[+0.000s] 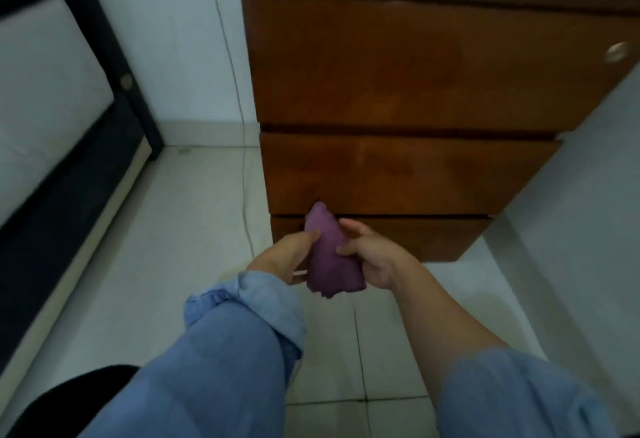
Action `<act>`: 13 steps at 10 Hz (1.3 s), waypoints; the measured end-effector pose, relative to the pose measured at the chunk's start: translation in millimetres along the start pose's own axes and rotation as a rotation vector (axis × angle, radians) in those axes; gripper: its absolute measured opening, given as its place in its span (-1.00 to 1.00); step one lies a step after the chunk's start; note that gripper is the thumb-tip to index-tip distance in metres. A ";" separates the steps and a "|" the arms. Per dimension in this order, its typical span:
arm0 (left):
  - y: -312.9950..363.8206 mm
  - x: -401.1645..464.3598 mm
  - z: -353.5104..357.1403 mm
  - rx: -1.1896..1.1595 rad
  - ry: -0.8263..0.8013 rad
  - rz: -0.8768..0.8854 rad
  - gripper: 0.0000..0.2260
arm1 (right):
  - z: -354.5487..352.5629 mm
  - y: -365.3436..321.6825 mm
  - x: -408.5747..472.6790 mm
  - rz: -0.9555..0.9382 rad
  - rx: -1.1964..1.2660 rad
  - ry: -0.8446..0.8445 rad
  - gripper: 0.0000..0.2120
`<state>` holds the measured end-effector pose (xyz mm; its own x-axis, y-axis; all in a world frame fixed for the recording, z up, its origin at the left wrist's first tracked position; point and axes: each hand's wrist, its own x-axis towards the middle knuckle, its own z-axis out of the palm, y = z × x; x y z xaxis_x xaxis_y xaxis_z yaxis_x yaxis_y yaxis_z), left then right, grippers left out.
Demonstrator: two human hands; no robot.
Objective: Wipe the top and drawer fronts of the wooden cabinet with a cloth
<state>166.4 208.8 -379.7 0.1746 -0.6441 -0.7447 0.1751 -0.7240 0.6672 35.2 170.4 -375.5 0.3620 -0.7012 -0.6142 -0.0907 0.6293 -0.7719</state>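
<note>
A wooden cabinet (415,74) with three drawer fronts stands against the wall ahead. A round metal lock (616,52) sits at the right of the top drawer. A folded purple cloth (329,261) is held upright in front of the bottom drawer (415,236). My left hand (287,254) pinches its left side and my right hand (370,250) grips its right side. The cloth's tip reaches up over the middle drawer's lower edge. The cabinet's top is mostly out of view.
A dark-framed sofa with a pale cushion (45,98) runs along the left. A thin cable (239,108) hangs down the white wall beside the cabinet to the tiled floor (173,229). A white wall (595,195) borders the cabinet's right side.
</note>
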 end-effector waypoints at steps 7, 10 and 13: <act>245.3 -196.4 187.3 -0.118 -0.159 0.955 -0.40 | -132.5 -284.6 -219.9 -0.943 -0.168 0.516 -0.66; 325.1 -150.8 236.0 0.170 0.082 1.182 -0.37 | -176.6 -357.6 -162.2 -0.936 -0.275 0.656 -0.60; 337.0 -126.7 210.3 0.686 0.512 1.191 -0.59 | -213.6 -351.1 -135.3 -0.779 -0.990 0.947 -0.65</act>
